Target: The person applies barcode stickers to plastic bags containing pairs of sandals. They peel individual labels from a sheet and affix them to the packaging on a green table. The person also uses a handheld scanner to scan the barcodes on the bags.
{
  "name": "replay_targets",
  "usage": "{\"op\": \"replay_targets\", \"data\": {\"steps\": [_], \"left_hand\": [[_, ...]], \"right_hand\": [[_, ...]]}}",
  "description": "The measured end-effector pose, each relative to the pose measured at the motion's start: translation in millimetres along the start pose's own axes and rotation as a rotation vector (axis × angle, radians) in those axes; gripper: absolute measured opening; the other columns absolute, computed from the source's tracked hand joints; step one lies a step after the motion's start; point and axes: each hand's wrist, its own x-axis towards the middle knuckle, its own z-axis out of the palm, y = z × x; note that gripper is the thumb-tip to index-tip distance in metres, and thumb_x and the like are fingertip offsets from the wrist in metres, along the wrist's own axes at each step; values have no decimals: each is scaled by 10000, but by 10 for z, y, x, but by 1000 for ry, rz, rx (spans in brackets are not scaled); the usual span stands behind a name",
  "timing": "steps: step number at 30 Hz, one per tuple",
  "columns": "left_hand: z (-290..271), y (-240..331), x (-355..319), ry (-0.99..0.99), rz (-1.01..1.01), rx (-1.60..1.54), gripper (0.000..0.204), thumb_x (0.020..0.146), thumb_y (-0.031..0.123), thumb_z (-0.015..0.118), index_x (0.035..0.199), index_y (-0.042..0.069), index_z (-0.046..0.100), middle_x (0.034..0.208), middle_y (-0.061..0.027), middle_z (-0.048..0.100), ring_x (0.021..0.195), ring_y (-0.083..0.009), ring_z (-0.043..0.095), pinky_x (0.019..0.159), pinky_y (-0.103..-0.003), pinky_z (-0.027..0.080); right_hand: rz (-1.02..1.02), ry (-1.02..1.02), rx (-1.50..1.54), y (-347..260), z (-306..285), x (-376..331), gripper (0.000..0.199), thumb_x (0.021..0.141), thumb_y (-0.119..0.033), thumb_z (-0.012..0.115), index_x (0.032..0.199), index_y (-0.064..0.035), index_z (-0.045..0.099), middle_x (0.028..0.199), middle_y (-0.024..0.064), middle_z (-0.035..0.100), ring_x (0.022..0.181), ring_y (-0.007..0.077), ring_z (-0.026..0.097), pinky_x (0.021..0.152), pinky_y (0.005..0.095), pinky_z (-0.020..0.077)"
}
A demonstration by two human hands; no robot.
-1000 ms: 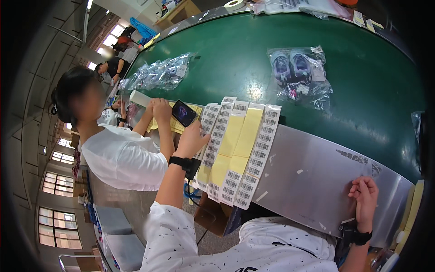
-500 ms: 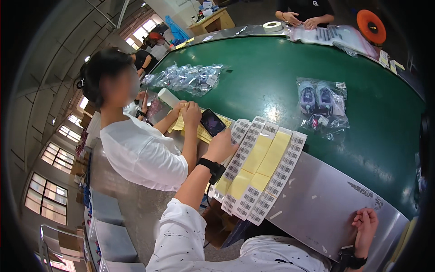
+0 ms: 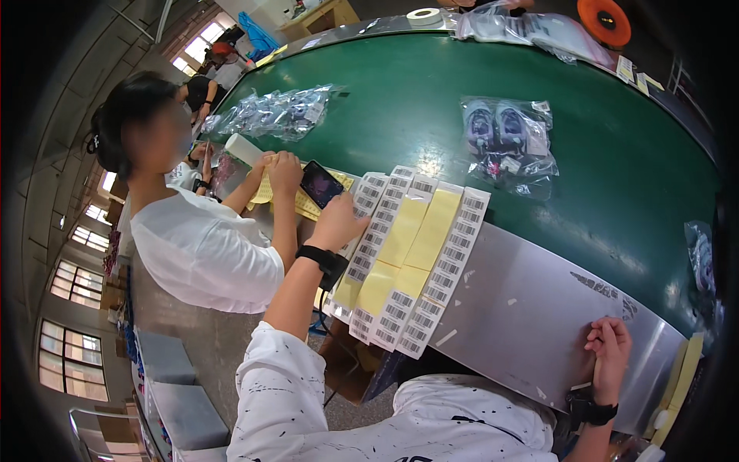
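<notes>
My left hand (image 3: 339,223) reaches over the barcode label sheets (image 3: 456,254), its fingers stretched toward the lower edge of a dark phone (image 3: 320,185). I cannot tell whether the fingertips touch the phone. Several label strips lie side by side, some with peeled yellow backing (image 3: 433,223) showing. At the right, my right hand (image 3: 610,348) is held with curled fingers over the metal tabletop (image 3: 516,316); anything inside them is hidden. Beyond the sheets, a clear bag with a pair of light blue-purple shoes (image 3: 496,131) lies on the green surface (image 3: 400,115).
At my left a person in a white shirt (image 3: 208,246) handles yellow label sheets (image 3: 262,192) beside a white roll (image 3: 243,149). More bagged shoes (image 3: 269,114) lie farther back. A tape roll (image 3: 423,17) and plastic bags (image 3: 531,32) sit along the far edge.
My view has swung, so the table and everything on it sit farther left and higher. My left hand stays by the phone; my right hand stays over the metal top with fingers curled.
</notes>
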Motion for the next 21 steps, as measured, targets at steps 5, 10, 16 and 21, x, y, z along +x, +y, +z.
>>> {"op": "replay_targets", "data": {"steps": [5, 10, 16, 21], "left_hand": [[-16, -61, 39, 27, 45, 56, 466, 716, 269, 758, 957, -60, 533, 905, -227, 609, 874, -375, 615, 780, -428, 500], [18, -324, 209, -136, -213, -364, 353, 722, 239, 802, 807, -23, 581, 697, -78, 591, 599, -209, 558, 576, -324, 466], [126, -616, 253, -218, -380, -851, 154, 900, 158, 676, 860, 11, 652, 744, 5, 605, 584, -51, 528, 501, -195, 405], [200, -578, 199, -86, -389, -965, 124, 866, 120, 696, 836, 6, 657, 661, 19, 568, 519, -55, 450, 473, -211, 347]], "right_hand": [[-4, -10, 3, 10, -4, -3, 152, 978, -126, 524, 935, 3, 592, 845, 55, 600, 699, 89, 574, 581, 220, 501], [7, -35, -6, 44, -46, 3, 137, 985, -130, 511, 949, -21, 586, 871, 35, 595, 722, 73, 557, 595, 207, 465], [-5, -5, -2, 33, -22, 11, 168, 980, -131, 520, 929, 9, 598, 797, 53, 593, 676, 89, 569, 580, 221, 496], [-4, -17, -11, 12, -17, 7, 173, 981, -134, 520, 929, 11, 599, 791, 54, 593, 674, 89, 569, 579, 220, 494]]}}
